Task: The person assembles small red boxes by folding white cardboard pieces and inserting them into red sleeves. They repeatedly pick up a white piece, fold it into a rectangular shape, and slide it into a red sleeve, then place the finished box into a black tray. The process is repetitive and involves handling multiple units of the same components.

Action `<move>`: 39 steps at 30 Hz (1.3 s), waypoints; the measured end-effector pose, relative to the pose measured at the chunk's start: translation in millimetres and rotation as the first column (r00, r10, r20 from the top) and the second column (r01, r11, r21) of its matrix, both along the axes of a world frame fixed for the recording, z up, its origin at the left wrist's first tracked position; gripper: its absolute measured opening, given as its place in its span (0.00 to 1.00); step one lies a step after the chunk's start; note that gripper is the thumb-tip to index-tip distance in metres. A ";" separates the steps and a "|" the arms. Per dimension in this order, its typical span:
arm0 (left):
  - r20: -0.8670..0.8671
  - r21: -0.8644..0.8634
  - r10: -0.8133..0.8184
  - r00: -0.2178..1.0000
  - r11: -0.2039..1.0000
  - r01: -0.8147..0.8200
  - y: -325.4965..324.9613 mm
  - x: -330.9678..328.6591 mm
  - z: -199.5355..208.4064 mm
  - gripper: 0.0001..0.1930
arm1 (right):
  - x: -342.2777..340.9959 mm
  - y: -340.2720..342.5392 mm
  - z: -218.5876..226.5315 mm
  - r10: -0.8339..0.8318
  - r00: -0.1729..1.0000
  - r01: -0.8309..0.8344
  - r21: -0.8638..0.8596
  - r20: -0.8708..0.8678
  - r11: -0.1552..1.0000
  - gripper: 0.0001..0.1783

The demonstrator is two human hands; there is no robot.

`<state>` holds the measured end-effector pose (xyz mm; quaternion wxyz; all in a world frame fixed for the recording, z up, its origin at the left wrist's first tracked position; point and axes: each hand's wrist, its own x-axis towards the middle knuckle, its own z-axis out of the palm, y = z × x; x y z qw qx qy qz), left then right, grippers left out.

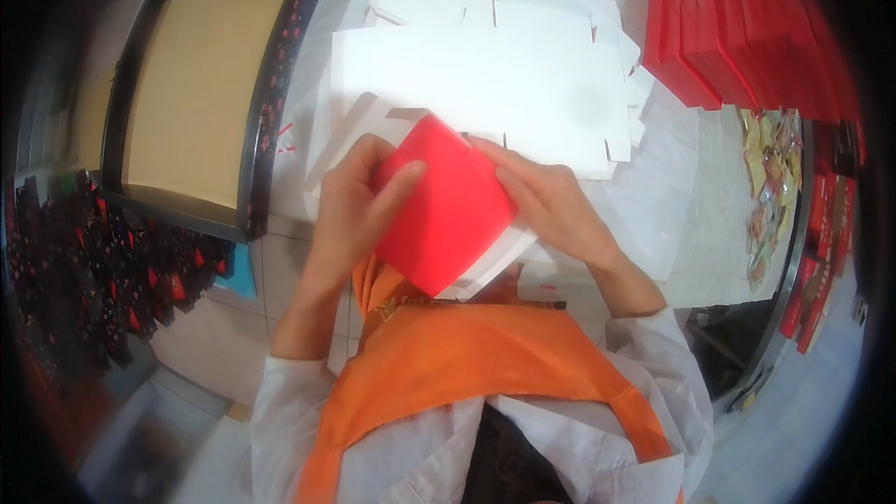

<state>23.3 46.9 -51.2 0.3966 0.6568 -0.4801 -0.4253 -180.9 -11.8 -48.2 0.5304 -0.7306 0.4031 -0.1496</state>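
Observation:
Between my hands is a red cardboard box (443, 210), partly folded, with white inner flaps showing at its top and lower right edges. My left hand (359, 191) grips its left side, the thumb lying across the red face. At the upper right edge, the fingers of my right hand (551, 196) press together against the card near a fold. Just beyond the box lies a stack of flat white box blanks (476, 84) with cut slots and tabs, spread over the table.
Red folded boxes (719, 37) stand in a row at the far right. Small wrapped packets (773, 168) lie near the table's right edge. At left is a dark-framed tray (201, 84) with a tan base; dark patterned pieces (103, 261) hang below it.

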 end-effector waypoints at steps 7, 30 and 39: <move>0.011 0.001 -0.002 1.000 1.000 0.002 7.9 -0.2 1.9 0.10 | 2.0 0.2 12.2 0.011 0.999 -0.008 0.057 -0.050 0.998 0.20; -0.136 0.005 0.040 0.990 0.999 -0.040 25.4 -8.9 -19.7 0.09 | -4.0 18.8 8.5 0.116 0.992 -0.116 0.015 -0.056 0.993 0.21; -0.436 0.172 -0.117 0.892 0.962 0.210 28.9 -6.7 -15.9 0.11 | -5.0 29.5 -5.4 0.128 0.987 -0.150 0.279 0.096 0.948 0.22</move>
